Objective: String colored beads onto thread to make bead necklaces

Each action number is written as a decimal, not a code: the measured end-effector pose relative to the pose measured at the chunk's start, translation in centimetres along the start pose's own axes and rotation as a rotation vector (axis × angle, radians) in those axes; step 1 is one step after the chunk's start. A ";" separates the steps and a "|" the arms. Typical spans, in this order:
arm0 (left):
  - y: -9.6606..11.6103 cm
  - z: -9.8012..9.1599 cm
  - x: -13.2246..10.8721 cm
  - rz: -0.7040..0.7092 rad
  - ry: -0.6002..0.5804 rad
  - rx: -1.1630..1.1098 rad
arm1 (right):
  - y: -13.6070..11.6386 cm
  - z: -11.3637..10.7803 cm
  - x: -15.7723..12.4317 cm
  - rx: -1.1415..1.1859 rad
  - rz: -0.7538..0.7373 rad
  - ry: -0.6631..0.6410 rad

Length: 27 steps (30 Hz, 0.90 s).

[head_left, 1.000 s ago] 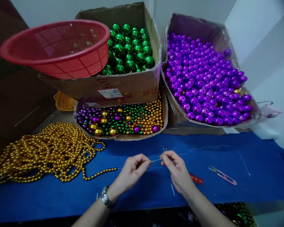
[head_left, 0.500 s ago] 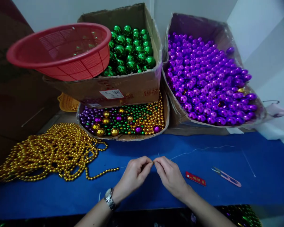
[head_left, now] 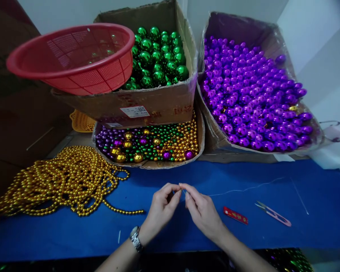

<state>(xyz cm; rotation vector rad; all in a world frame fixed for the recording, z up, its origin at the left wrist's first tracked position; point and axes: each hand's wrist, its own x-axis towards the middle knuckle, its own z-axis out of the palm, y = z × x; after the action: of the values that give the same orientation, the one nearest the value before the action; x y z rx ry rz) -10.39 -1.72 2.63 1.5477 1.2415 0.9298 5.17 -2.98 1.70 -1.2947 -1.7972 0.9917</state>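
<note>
My left hand (head_left: pixel 164 203) and my right hand (head_left: pixel 201 206) meet fingertip to fingertip above the blue cloth. Both are closed in a pinch on a thin pale thread (head_left: pixel 238 190), which trails off to the right across the cloth. A short bit of it shows between the fingertips; its ends and any knot are too small to make out. Left of my left hand lies the end of a gold bead string (head_left: pixel 127 211), running back to a heap of gold bead strings (head_left: pixel 65 181). Close to my right hand is a small red packet (head_left: pixel 235 215), with pink-handled thread snips (head_left: pixel 273 214) beyond it.
Behind my hands stands a low carton (head_left: pixel 153 164) of mixed beads. Above it are a carton (head_left: pixel 161 104) of green balls and a red basket (head_left: pixel 85 77). A carton (head_left: pixel 212 132) of purple balls is at right. Blue cloth (head_left: pixel 170 234) covers the table.
The fingertips have shifted slightly, and a bit of thread now shows between them. My right fingers have moved up over the left fingertips. The view has moved a little.
</note>
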 end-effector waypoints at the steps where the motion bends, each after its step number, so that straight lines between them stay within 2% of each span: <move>1: 0.0 0.1 0.0 -0.035 -0.014 -0.052 | 0.1 0.1 0.1 -0.113 -0.046 0.005; 3: -0.1 0.2 0.1 -0.113 -0.041 -0.147 | 0.2 0.3 0.3 -0.247 -0.089 0.000; 7: -0.4 0.4 0.3 -0.216 -0.009 -0.241 | 0.0 0.5 0.4 -0.309 -0.065 -0.040; 10: -0.3 0.1 0.4 -0.227 -0.028 -0.291 | -0.4 0.0 0.1 -0.270 -0.056 -0.098; 12: -0.1 -0.3 0.4 -0.233 -0.044 -0.315 | -0.5 -0.6 -0.1 -0.223 -0.078 -0.092; 15: 0.2 -0.8 0.4 -0.249 -0.069 -0.338 | 0.0 -1.7 -0.2 -0.254 -0.167 -0.031; 19: 0.5 -1.3 0.3 -0.233 -0.142 -0.326 | 0.8 -2.7 0.6 -0.345 -0.267 -0.059; 27: 0.3 -0.9 -0.4 -0.337 -0.252 -0.450 | 0.4 -1.8 1.9 -0.378 -0.345 -0.050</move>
<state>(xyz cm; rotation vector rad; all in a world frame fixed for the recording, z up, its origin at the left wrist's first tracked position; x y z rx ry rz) -11.23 -2.00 3.21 1.0254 0.9885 0.7071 6.47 -0.78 2.35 -1.1205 -2.2283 0.5148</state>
